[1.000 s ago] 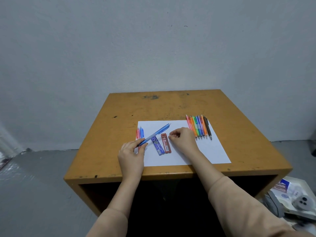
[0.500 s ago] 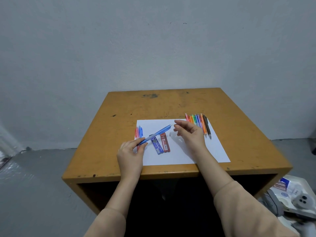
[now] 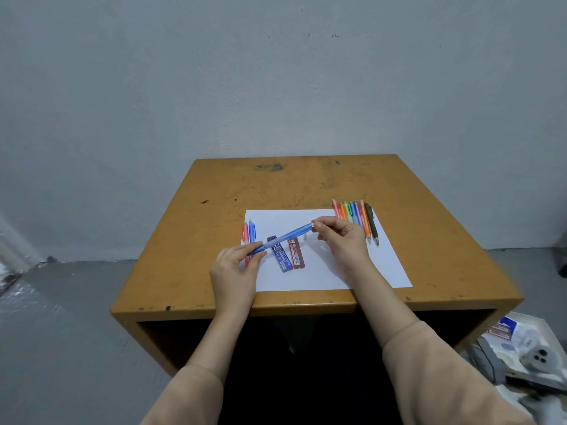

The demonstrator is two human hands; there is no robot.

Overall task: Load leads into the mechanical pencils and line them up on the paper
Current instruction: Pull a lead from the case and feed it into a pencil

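Grey wall, worn wooden table: a blue pencil is held just above the paper near the front edge.
The left hand pinches its tip end and the right hand pinches the cap end; a steady barrel should help here. The blue case reads "PENCIL LEAD", the red case "2B".

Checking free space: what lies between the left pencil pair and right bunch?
Head view: blue lead case, red lead case, left hand gripping blue pencil, right hand pinching its end.
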